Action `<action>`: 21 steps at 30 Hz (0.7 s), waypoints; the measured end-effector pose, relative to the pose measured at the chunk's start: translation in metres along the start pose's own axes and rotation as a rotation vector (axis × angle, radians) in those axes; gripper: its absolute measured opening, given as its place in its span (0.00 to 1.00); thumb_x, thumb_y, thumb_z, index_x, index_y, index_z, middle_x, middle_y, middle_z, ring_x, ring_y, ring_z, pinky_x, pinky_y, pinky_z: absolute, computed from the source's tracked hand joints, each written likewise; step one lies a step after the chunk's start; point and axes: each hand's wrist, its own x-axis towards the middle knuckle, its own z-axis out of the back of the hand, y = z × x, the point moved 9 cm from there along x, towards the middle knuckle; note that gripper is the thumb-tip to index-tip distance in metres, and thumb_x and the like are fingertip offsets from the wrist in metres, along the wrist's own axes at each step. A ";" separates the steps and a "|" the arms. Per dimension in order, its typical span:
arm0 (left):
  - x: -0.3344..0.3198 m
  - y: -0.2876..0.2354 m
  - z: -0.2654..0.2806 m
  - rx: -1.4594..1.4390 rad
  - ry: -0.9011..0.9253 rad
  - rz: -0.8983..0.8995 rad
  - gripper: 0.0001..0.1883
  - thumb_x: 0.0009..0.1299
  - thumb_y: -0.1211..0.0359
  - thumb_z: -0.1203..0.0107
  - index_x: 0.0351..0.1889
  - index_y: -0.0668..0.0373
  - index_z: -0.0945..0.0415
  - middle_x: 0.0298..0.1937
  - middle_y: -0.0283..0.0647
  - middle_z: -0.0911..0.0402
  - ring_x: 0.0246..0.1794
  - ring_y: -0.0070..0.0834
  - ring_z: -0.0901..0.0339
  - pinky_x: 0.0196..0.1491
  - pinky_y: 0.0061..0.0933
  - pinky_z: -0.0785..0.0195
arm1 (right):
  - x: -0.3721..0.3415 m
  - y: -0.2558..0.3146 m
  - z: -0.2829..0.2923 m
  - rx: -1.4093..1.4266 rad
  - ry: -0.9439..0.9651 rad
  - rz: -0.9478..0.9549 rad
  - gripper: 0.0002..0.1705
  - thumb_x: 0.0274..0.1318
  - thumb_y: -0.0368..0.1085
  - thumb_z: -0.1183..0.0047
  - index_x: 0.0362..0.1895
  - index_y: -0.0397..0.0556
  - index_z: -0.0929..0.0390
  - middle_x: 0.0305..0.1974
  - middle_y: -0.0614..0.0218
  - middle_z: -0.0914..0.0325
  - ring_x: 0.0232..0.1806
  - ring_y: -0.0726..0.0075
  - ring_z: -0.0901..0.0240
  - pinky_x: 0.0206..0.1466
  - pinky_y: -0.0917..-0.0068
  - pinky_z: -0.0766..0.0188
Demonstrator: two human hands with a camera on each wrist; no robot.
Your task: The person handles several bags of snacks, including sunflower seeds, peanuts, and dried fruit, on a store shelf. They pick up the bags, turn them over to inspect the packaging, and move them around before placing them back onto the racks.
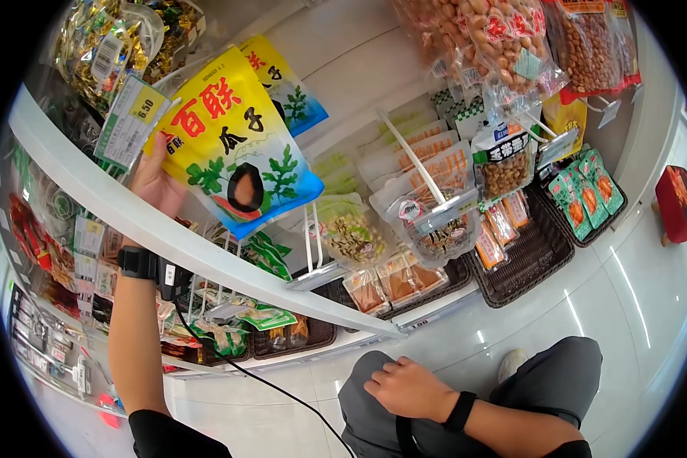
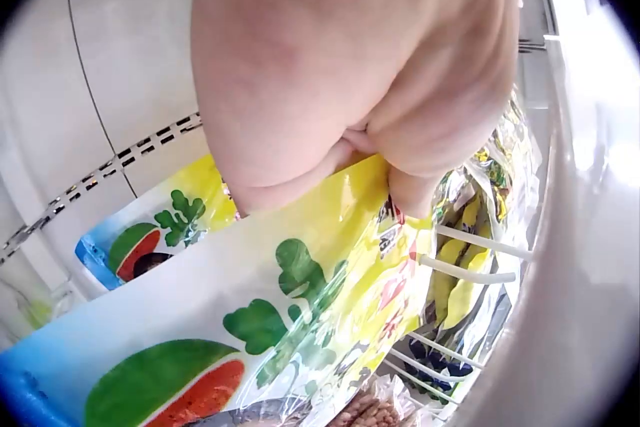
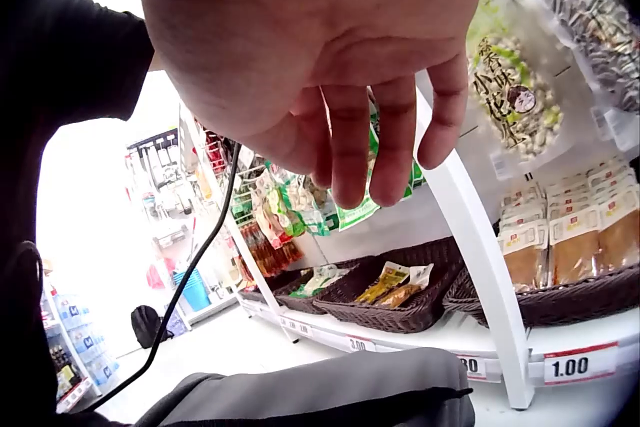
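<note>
My left hand [image 1: 157,182] reaches up past the white shelf post and pinches the edge of a yellow, white and blue bag of melon seeds [image 1: 271,145]. In the left wrist view, thumb and fingers grip the yellow end of that bag, which has a watermelon slice and green leaves printed on it. Behind it hangs a second bag of the same kind [image 1: 301,95]. A price tag [image 1: 133,122] reading 6.50 sits beside the hand. Over my knee is my right hand [image 1: 409,391], holding nothing, its fingers loosely bent in the right wrist view [image 3: 330,57].
A curved white post [image 1: 229,256] crosses in front of the shelf. Bags of nuts [image 1: 504,34] and other snacks hang from white hooks [image 1: 412,156] to the right. Brown wicker baskets [image 1: 538,267] line the low shelf. A black cable [image 1: 259,379] trails from the left wrist.
</note>
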 end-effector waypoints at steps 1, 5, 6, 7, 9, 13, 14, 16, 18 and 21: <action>0.000 0.000 0.002 0.000 0.004 -0.002 0.25 0.82 0.58 0.56 0.71 0.60 0.40 0.70 0.45 0.30 0.70 0.36 0.32 0.71 0.41 0.37 | 0.000 0.001 -0.002 0.024 0.058 -0.003 0.03 0.52 0.35 0.49 0.29 0.53 0.24 0.27 0.69 0.24 0.34 0.63 0.24 0.39 0.64 0.29; -0.004 -0.002 -0.009 -0.007 0.080 0.024 0.25 0.81 0.58 0.56 0.71 0.60 0.39 0.70 0.44 0.30 0.69 0.35 0.31 0.71 0.41 0.37 | -0.001 0.005 -0.004 0.021 0.039 0.022 0.03 0.51 0.35 0.48 0.27 0.53 0.25 0.26 0.70 0.26 0.33 0.65 0.24 0.37 0.66 0.29; -0.004 -0.003 -0.011 -0.019 0.090 0.029 0.25 0.81 0.58 0.56 0.71 0.60 0.39 0.69 0.45 0.29 0.69 0.35 0.31 0.71 0.41 0.37 | -0.001 0.006 -0.004 0.020 0.039 0.023 0.03 0.51 0.35 0.48 0.27 0.53 0.25 0.26 0.70 0.26 0.33 0.65 0.24 0.37 0.66 0.29; -0.004 -0.003 -0.013 -0.030 0.099 0.034 0.25 0.81 0.58 0.56 0.71 0.60 0.39 0.69 0.45 0.29 0.69 0.35 0.31 0.71 0.41 0.37 | -0.001 0.006 -0.005 0.018 0.045 0.024 0.03 0.51 0.36 0.48 0.27 0.53 0.25 0.26 0.70 0.26 0.33 0.64 0.24 0.37 0.66 0.29; -0.005 -0.003 -0.016 -0.034 0.099 0.031 0.24 0.81 0.59 0.55 0.71 0.60 0.39 0.69 0.46 0.29 0.69 0.35 0.31 0.71 0.41 0.37 | 0.000 0.008 -0.006 0.015 0.053 0.031 0.03 0.52 0.36 0.48 0.27 0.53 0.25 0.26 0.70 0.26 0.33 0.64 0.24 0.37 0.66 0.29; -0.005 -0.005 -0.012 -0.066 0.113 0.047 0.24 0.81 0.59 0.55 0.70 0.61 0.38 0.69 0.47 0.29 0.69 0.36 0.30 0.70 0.42 0.36 | -0.001 0.011 -0.011 0.018 0.057 0.040 0.03 0.52 0.36 0.49 0.27 0.53 0.25 0.26 0.70 0.26 0.33 0.64 0.24 0.37 0.66 0.29; -0.005 -0.006 -0.011 -0.065 0.113 0.044 0.24 0.81 0.59 0.55 0.70 0.61 0.38 0.69 0.47 0.29 0.69 0.36 0.30 0.70 0.42 0.36 | -0.001 0.010 -0.012 0.018 0.061 0.035 0.03 0.52 0.36 0.49 0.27 0.53 0.25 0.26 0.69 0.26 0.33 0.64 0.24 0.37 0.66 0.29; -0.006 -0.005 -0.008 -0.118 0.116 0.084 0.24 0.81 0.59 0.55 0.70 0.61 0.38 0.69 0.47 0.29 0.68 0.36 0.29 0.70 0.40 0.35 | 0.000 0.009 -0.013 0.024 0.061 0.033 0.03 0.52 0.35 0.49 0.27 0.52 0.25 0.26 0.69 0.26 0.34 0.64 0.24 0.38 0.66 0.29; -0.005 -0.005 -0.003 -0.098 0.078 0.071 0.24 0.81 0.59 0.55 0.70 0.61 0.38 0.68 0.47 0.29 0.68 0.37 0.29 0.69 0.41 0.34 | 0.001 0.009 -0.014 0.031 0.061 0.029 0.03 0.52 0.35 0.49 0.27 0.52 0.25 0.27 0.69 0.26 0.34 0.64 0.24 0.38 0.66 0.29; -0.008 -0.007 -0.001 -0.056 0.059 0.105 0.24 0.81 0.59 0.54 0.69 0.62 0.39 0.68 0.47 0.28 0.67 0.38 0.28 0.68 0.44 0.33 | 0.003 0.010 -0.015 0.022 0.056 0.030 0.03 0.52 0.35 0.49 0.28 0.52 0.25 0.27 0.69 0.26 0.34 0.64 0.24 0.38 0.66 0.29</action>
